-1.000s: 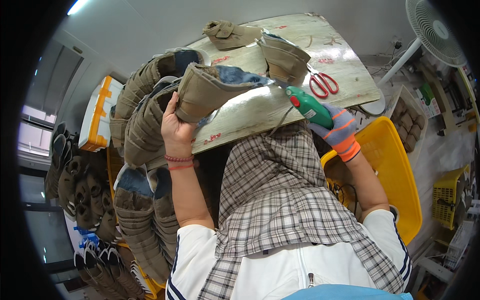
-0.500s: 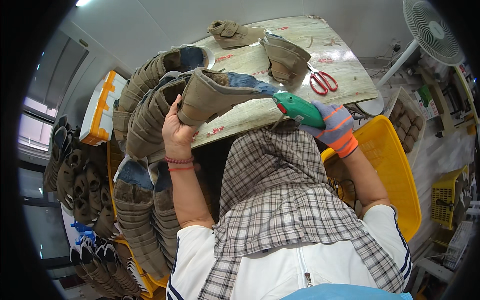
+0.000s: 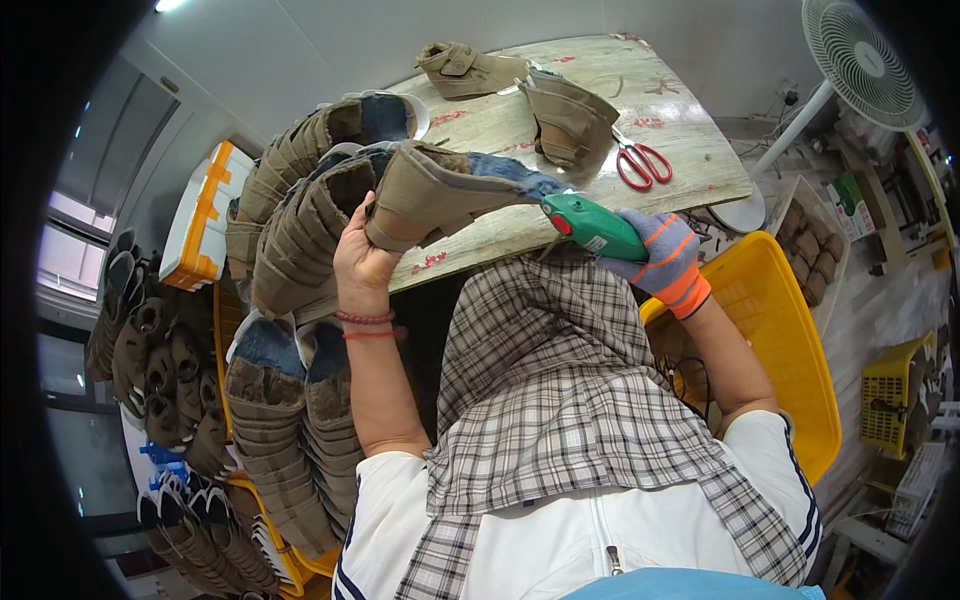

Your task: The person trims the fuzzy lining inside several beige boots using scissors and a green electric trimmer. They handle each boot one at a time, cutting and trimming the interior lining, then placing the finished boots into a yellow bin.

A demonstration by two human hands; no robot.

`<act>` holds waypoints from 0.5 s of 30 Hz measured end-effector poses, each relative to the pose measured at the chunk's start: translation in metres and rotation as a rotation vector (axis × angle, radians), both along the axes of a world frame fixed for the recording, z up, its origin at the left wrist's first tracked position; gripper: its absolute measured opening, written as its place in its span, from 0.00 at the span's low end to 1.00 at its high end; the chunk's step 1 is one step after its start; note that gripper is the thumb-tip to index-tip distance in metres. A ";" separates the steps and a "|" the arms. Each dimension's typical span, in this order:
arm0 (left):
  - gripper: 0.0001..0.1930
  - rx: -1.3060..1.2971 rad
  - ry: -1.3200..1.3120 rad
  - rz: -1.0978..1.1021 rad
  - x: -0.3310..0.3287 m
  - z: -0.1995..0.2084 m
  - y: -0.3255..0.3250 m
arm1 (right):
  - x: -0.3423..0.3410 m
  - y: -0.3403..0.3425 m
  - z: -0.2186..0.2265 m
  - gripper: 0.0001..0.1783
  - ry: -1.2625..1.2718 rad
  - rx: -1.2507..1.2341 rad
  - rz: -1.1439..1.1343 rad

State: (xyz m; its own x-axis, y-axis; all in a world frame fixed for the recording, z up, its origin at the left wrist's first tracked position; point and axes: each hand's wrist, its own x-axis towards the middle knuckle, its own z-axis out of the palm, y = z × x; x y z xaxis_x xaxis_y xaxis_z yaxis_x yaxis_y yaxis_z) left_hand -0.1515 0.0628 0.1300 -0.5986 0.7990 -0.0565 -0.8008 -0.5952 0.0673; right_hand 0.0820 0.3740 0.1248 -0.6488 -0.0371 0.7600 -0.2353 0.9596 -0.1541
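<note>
My bare left hand [image 3: 365,257] grips a tan boot upper [image 3: 420,205] at its lower left, over the table's near edge. Blue fuzzy lining [image 3: 512,172] trails from the upper toward the right. In a grey and orange striped glove, my right hand [image 3: 662,260] is closed around a green handheld power cutter [image 3: 597,229] with a red button. The cutter's front end meets the tip of the lining; its blade is too small to make out. Red-handled scissors [image 3: 642,165] lie on the table beyond the cutter.
Two more uppers, one near [image 3: 567,118] and one far [image 3: 468,72], rest on the worn table [image 3: 690,130]. Nested rows of uppers [image 3: 295,235] curve along its left side. A yellow bin [image 3: 800,350] stands at my right, below a white fan [image 3: 865,62].
My left hand has shifted slightly right with the boot upper. My right hand and the cutter have moved a little left and nearer to me.
</note>
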 end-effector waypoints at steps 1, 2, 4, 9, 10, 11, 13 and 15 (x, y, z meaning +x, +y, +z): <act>0.19 0.033 0.011 -0.018 0.001 -0.001 0.001 | 0.000 -0.001 0.000 0.33 -0.007 -0.002 0.002; 0.19 0.040 0.009 -0.019 0.002 -0.001 0.002 | 0.000 -0.001 0.000 0.34 -0.014 -0.005 0.003; 0.19 0.053 0.005 -0.022 0.007 0.000 0.005 | 0.000 -0.002 0.001 0.34 -0.006 -0.017 0.012; 0.19 0.042 -0.012 0.028 0.024 0.013 0.016 | 0.000 -0.005 0.004 0.35 0.042 -0.043 0.026; 0.19 0.043 -0.016 0.049 0.028 0.016 0.018 | 0.000 -0.007 0.007 0.34 0.045 -0.045 0.021; 0.18 0.032 0.004 0.067 0.032 0.018 0.019 | 0.000 -0.009 0.010 0.33 0.047 -0.046 0.016; 0.18 0.008 0.043 0.103 0.041 0.024 0.023 | -0.001 -0.013 0.015 0.32 0.048 -0.049 0.012; 0.18 -0.063 0.089 0.213 0.050 0.028 0.029 | -0.001 -0.017 0.019 0.31 0.044 -0.051 0.013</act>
State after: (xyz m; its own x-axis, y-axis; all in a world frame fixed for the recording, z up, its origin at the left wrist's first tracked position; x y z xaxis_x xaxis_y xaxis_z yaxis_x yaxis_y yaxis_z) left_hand -0.1011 0.0914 0.1578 -0.7585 0.6504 -0.0413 -0.6464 -0.7428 0.1745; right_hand 0.0809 0.3573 0.1434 -0.6143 -0.0054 0.7891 -0.2549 0.9477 -0.1919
